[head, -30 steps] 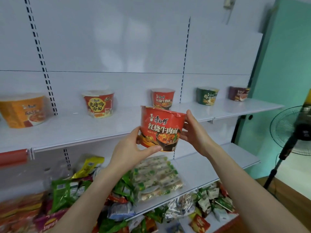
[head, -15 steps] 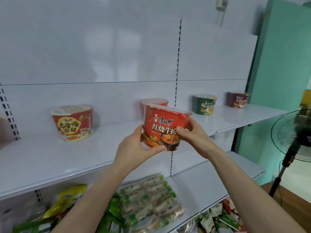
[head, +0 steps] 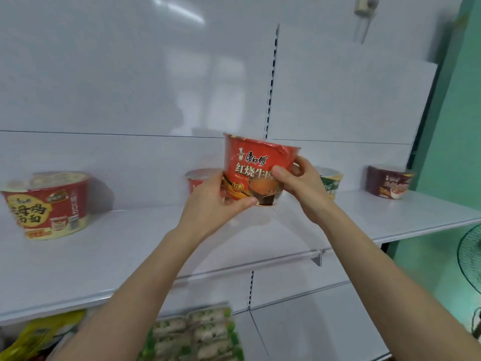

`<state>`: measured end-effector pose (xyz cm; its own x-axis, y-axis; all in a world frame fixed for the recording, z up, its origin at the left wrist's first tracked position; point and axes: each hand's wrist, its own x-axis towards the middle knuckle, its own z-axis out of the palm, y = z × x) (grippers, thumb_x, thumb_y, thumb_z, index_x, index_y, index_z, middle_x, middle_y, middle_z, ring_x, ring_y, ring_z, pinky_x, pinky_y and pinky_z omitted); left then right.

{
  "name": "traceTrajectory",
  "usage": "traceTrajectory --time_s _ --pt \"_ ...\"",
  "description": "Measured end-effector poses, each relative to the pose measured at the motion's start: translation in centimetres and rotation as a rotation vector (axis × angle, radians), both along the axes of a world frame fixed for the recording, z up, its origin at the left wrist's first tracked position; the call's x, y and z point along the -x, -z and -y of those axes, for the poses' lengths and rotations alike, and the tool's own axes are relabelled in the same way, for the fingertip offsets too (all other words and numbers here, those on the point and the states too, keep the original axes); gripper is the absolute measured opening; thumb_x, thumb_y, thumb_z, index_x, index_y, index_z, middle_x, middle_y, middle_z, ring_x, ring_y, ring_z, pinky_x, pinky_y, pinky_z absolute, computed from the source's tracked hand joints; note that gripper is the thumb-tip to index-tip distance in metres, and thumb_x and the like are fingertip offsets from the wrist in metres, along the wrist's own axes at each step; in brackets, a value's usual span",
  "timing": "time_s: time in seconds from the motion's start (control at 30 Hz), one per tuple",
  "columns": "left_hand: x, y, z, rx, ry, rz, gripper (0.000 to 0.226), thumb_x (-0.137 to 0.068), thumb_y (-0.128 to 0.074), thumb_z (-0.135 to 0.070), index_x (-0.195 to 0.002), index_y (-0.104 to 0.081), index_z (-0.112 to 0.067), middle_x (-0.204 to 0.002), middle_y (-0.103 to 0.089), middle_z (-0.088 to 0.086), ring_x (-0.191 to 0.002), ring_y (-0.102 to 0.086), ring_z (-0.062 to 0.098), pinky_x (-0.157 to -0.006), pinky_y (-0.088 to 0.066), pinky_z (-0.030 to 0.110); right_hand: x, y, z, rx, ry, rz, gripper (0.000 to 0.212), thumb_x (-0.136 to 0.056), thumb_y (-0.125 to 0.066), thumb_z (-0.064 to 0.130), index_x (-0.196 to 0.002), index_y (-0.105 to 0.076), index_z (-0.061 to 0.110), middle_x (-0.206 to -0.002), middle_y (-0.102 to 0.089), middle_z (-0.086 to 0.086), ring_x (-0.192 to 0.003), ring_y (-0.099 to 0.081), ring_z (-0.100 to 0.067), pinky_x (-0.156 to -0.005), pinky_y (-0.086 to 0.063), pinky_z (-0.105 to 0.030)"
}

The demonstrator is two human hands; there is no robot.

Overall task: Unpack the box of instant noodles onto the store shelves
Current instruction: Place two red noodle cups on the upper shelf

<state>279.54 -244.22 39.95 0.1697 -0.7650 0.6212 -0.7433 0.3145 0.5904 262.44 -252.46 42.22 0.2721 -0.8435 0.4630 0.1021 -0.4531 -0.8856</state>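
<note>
I hold a red instant noodle bowl [head: 253, 162] upright in both hands, above the white middle shelf [head: 130, 251]. My left hand [head: 213, 201] grips its lower left side, thumb under the base. My right hand [head: 299, 186] grips its right side, thumb on the front label. Right behind it, a second red bowl [head: 197, 179] stands on the shelf, mostly hidden. Another red-and-yellow bowl [head: 49, 204] stands at the left of the same shelf. A green bowl [head: 330, 183] and a dark purple bowl [head: 387, 185] stand to the right.
White back panels with slotted uprights [head: 270, 82] rise behind the shelf. Snack packs [head: 195, 334] and a yellow bag [head: 39, 334] lie on the lower shelf. A green wall [head: 458, 126] and a standing fan [head: 471, 259] are at the right.
Both hands have carried the red bowl up and farther in over the shelf, close in front of the red bowl standing there. My view has moved nearer and tilted up.
</note>
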Motion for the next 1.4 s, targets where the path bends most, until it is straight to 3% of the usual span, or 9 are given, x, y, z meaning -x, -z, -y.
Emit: traceTrajectory --time_s 0.17,0.33,0.47,0.7,0.83,0.93,1.03,1.2,1.4 --pt "1.4 -0.9 2.9 0.017 -0.080 0.004 0.059 -0.065 -0.071 -0.057 -0.109 -0.060 -0.019 -0.098 -0.065 -0.009 -0.089 -0.062 0.010 -0.077 -0.050 0.028 0.4 -1.6 3.6 0.020 -0.053 -0.010 0.081 -0.058 -0.082 0.034 -0.126 -0.044 0.015 -0.122 -0.061 -0.005 -0.111 -0.060 -0.019 -0.098 -0.049 -0.040" --pt "0.9 -1.7 3.9 -0.030 -0.184 0.039 0.056 -0.074 -0.069 -0.047 -0.119 -0.056 -0.017 -0.105 -0.058 -0.008 -0.095 -0.053 0.009 -0.083 -0.041 0.025 -1.2 -2.5 5.8 0.060 -0.107 -0.028 0.065 -0.062 -0.077 0.031 -0.119 -0.047 0.019 -0.113 -0.061 0.002 -0.103 -0.061 -0.010 -0.087 -0.052 -0.028" --pt "-0.6 -1.6 5.1 -0.124 -0.358 0.178 0.077 -0.077 -0.064 -0.053 -0.136 -0.042 -0.008 -0.132 -0.050 0.011 -0.121 -0.048 0.026 -0.098 -0.038 0.037 -0.7 -1.9 7.6 0.048 -0.053 0.004 0.062 -0.075 -0.075 0.020 -0.128 -0.044 0.014 -0.118 -0.057 0.001 -0.100 -0.058 -0.006 -0.084 -0.050 -0.023" --pt "-1.6 0.5 7.1 -0.122 -0.506 0.293 0.061 -0.079 -0.068 -0.039 -0.128 -0.050 -0.008 -0.121 -0.051 0.016 -0.111 -0.048 0.034 -0.092 -0.038 0.039 2.4 1.9 10.8 -0.007 0.030 -0.002 0.069 -0.069 -0.078 0.021 -0.129 -0.044 0.012 -0.121 -0.058 0.001 -0.106 -0.059 -0.009 -0.077 -0.053 -0.018" --pt "-2.4 1.4 6.9 -0.125 -0.667 0.272 0.063 -0.078 -0.068 -0.040 -0.124 -0.047 -0.003 -0.117 -0.050 0.018 -0.108 -0.047 0.035 -0.088 -0.038 0.040 1.8 4.1 11.6 -0.042 0.009 -0.057 0.058 -0.072 -0.076 0.012 -0.121 -0.046 0.017 -0.110 -0.057 0.005 -0.092 -0.057 0.000 -0.066 -0.050 -0.012" --pt "-3.2 2.0 6.9 -0.288 -0.722 0.239 0.067 -0.076 -0.067 -0.050 -0.117 -0.046 -0.001 -0.115 -0.052 0.018 -0.108 -0.050 0.035 -0.086 -0.040 0.042 0.8 5.1 12.1 -0.084 -0.023 -0.114 0.067 -0.074 -0.074 0.013 -0.131 -0.041 0.011 -0.112 -0.052 0.005 -0.101 -0.054 -0.011 -0.070 -0.045 -0.015" --pt "-3.9 2.8 7.4 -0.429 -0.691 0.257 0.068 -0.075 -0.063 -0.058 -0.114 -0.049 -0.004 -0.114 -0.055 0.016 -0.108 -0.053 0.034 -0.085 -0.042 0.040 -0.1 5.6 12.5 -0.120 -0.045 -0.125 0.068 -0.076 -0.072 0.014 -0.134 -0.038 0.010 -0.119 -0.051 0.002 -0.098 -0.052 -0.008 -0.070 -0.045 -0.015" --pt "-4.6 3.4 8.0 -0.439 -0.672 0.259 0.067 -0.076 -0.061 -0.059 -0.114 -0.050 -0.006 -0.114 -0.058 0.015 -0.107 -0.055 0.034 -0.083 -0.043 0.040 -0.5 5.6 13.4 -0.165 -0.098 -0.221 0.071 -0.079 -0.070 0.017 -0.139 -0.033 0.012 -0.140 -0.045 -0.006 -0.115 -0.047 -0.016 -0.086 -0.044 -0.028" --pt "-5.3 3.0 7.5 -0.439 -0.691 0.199 0.069 -0.072 -0.067 -0.057 -0.115 -0.048 -0.007 -0.114 -0.060 0.011 -0.107 -0.057 0.033 -0.083 -0.045 0.039 -1.4 5.0 13.8 -0.198 -0.129 -0.296 0.072 -0.080 -0.070 0.020 -0.140 -0.031 0.015 -0.140 -0.043 -0.008 -0.115 -0.045 -0.017 -0.090 -0.040 -0.030"
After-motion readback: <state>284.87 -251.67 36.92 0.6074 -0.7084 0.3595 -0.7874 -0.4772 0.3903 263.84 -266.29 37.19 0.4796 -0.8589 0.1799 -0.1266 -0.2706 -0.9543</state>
